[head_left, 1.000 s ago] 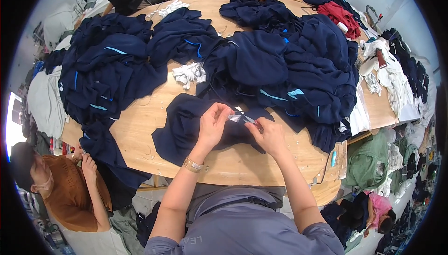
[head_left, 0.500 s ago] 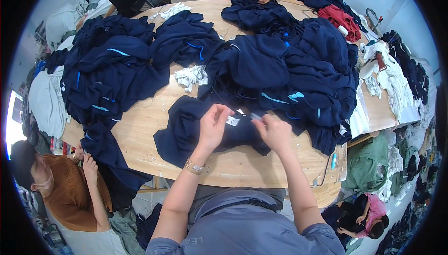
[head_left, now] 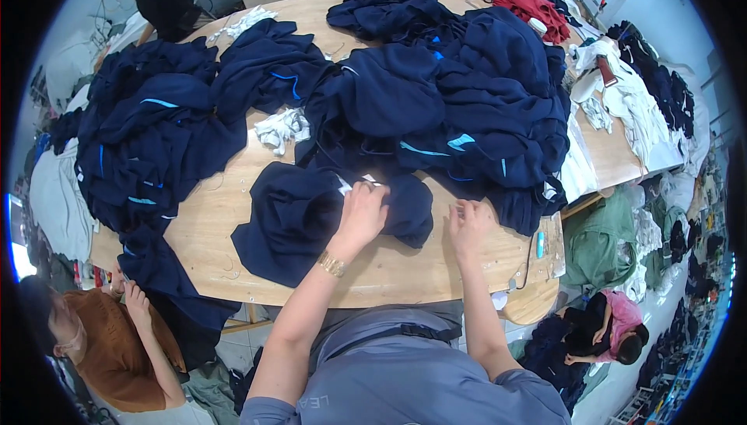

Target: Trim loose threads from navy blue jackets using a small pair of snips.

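A navy garment (head_left: 284, 227) lies in loose folds on the wooden table in front of me. My left hand (head_left: 364, 211) is closed on its upper edge, with a white label (head_left: 344, 185) showing beside the fingers. To the right of the garment, apart from it, my right hand (head_left: 470, 229) hovers low over the wood with its fingers bent inward. Whatever those fingers hold, if anything, is hidden from view.
Large heaps of navy garments (head_left: 498, 90) cover the far and left sides of the table (head_left: 389, 289). A white cloth bundle (head_left: 282, 128) and a turquoise marker-like item (head_left: 540, 244) lie nearby. Co-workers sit at the left (head_left: 117, 347) and far side.
My right hand has drawn away from the garment's label to the right and down. My left hand now lies palm down over the garment's edge. The whole view has shifted slightly.
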Demonstrator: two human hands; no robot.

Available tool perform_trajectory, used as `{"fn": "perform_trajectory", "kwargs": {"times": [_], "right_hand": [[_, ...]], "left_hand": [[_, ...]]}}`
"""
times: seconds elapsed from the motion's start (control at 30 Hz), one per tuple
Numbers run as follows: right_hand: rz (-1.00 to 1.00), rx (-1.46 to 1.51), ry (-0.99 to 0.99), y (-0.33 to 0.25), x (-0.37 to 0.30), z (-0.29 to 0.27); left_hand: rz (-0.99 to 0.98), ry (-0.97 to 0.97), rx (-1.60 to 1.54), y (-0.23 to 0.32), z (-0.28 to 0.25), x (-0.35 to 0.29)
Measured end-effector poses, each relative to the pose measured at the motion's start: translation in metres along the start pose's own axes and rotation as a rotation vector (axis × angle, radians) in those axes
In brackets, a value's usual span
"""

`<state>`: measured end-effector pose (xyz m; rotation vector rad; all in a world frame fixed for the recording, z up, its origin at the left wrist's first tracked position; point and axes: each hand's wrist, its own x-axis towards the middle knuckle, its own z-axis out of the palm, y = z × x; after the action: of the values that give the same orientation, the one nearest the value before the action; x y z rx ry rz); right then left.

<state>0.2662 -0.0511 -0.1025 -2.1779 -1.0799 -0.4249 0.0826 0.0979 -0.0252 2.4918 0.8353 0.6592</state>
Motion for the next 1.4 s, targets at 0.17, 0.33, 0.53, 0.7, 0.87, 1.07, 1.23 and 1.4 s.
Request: {"fn": "perform_trajectory", "kwargs": {"times": [0.17,0.33,0.53,0.7,0.87,1.07,1.23,1.4], "right_hand": [[0.276,0.491,-0.182,-0.018,-0.007,0.023],[0.74,1.146,-0.539,-0.04,-0.009,0.018],[0.571,1.184,-0.691,-0.051,-0.001,-0.013],[0.506,1.354,-0.769,-0.036,0.003,-0.037],[0.303,1.13,-0.829,-0.051,0.008,-0.049],[0.096,0.827,-0.576,-0.096,0.037,-0.046],[-0.405,0.991,-0.349,-0.169,0.098,-0.133],[-1.105,1.083,-0.405,-0.231,0.099,-0.17]], "left_hand": [[0.054,-0.028,-0.004,-0.006,-0.018,-0.05],[-0.032,0.0,0.028,-0.016,-0.024,-0.088],[-0.182,0.031,-0.083,-0.013,-0.028,-0.086],[-0.221,0.054,-0.069,-0.015,-0.024,-0.081],[-0.269,0.036,-0.016,-0.01,-0.029,-0.08],[-0.4,0.171,-0.239,0.005,-0.032,-0.068],[0.065,0.388,-0.352,0.039,-0.087,-0.051],[0.251,0.39,-0.775,0.004,-0.044,-0.05]]}}
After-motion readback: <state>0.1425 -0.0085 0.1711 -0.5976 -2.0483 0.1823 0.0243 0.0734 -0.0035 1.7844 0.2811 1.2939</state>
